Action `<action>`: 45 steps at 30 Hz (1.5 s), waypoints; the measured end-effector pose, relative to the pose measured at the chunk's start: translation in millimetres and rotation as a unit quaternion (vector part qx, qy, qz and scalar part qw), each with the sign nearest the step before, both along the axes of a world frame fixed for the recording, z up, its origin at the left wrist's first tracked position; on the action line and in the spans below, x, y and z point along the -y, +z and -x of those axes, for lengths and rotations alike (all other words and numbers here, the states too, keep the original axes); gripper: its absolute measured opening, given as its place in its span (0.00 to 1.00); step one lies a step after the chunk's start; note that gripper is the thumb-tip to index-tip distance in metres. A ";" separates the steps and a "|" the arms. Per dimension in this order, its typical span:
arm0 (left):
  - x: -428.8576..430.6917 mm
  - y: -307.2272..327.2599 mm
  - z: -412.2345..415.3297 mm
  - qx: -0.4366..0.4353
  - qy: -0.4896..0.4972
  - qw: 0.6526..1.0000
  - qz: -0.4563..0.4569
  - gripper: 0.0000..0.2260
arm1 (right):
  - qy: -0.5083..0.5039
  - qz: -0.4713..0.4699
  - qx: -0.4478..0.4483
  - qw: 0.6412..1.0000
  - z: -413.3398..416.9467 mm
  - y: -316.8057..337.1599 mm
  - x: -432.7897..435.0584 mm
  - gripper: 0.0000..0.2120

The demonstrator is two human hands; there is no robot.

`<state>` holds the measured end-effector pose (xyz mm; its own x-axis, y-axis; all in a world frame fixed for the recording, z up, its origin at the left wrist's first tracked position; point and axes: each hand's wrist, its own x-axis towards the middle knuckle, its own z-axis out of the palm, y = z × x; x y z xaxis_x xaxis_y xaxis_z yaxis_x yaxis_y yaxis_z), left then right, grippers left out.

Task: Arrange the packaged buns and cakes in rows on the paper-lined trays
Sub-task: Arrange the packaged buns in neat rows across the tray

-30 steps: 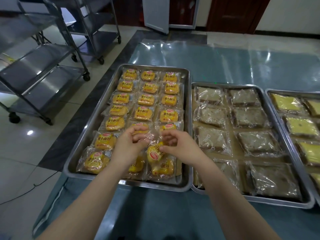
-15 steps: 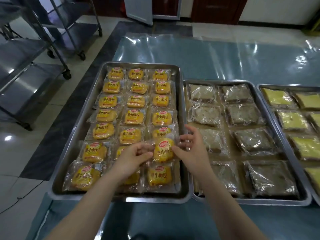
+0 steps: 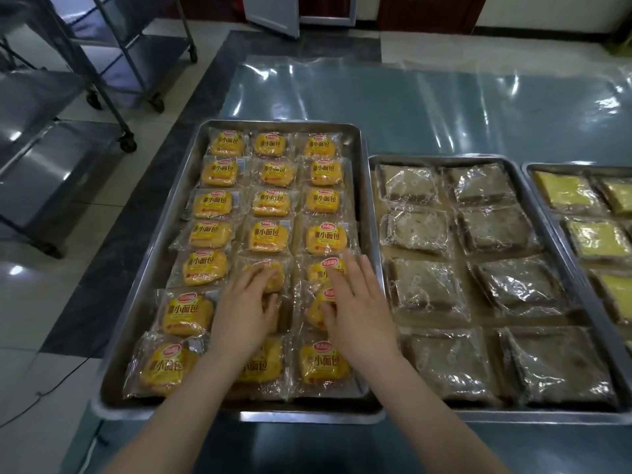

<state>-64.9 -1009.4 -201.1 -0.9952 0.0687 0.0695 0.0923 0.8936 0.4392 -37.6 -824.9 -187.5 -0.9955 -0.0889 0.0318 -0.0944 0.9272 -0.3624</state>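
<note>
Currently the left hand (image 3: 244, 313) lies over the middle column of the bun tray (image 3: 307, 413). Its fingers (image 3: 260, 273) are bent down over the middle bun (image 3: 277, 281) in the fifth row from the far end, thumb alongside, cupping that packet. Just at its 3 o'clock the right hand (image 3: 357, 302) lies flat, fingers straight and slightly spread. It presses on the right bun (image 3: 318, 311), fingertips reaching over the packet at that bun's 12 o'clock, and grips nothing. The packaged buns (image 3: 270, 236) fill this tray in three columns of yellow packets, all label up. At the tray's 3 o'clock, rim against rim, the brown cake tray (image 3: 437, 158) holds clear-wrapped brown cakes (image 3: 417, 230) in two columns. Further toward 3 o'clock, the yellow cake tray (image 3: 578, 165) carries yellow cakes (image 3: 564, 191) and is cut off by the frame edge. All three trays sit on the surface (image 3: 444, 107), which is covered in shiny film. Steel trolleys (image 3: 113, 73) stand on the floor at 10 o'clock
</note>
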 end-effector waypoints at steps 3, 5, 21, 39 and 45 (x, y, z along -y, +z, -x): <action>-0.2 -6.2 9.2 0.049 -0.070 0.990 0.109 0.24 | 0.068 -0.032 0.030 0.997 21.1 -4.7 5.0 0.28; 0.4 -13.1 14.9 0.088 -0.100 0.979 0.156 0.25 | 0.090 -0.054 0.060 0.993 33.6 -10.7 4.8 0.29; 12.2 -26.2 37.7 0.136 -0.149 0.967 0.153 0.29 | 0.057 -0.046 0.165 0.984 57.5 -27.0 10.6 0.41; 15.1 -15.7 18.1 0.102 -0.131 0.974 0.153 0.30 | 0.055 -0.039 0.116 0.991 8.2 -24.6 20.7 0.37; 15.1 -13.9 -20.8 0.101 -0.144 0.972 0.158 0.33 | 0.082 -0.066 0.164 0.981 -16.0 -33.1 18.4 0.42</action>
<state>-44.1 -1024.4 -215.0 -0.9227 0.3320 -0.1959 0.2983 0.9368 0.1827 -21.7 -843.3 -220.6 -0.9221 -0.2314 -0.3101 -0.1455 0.9500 -0.2762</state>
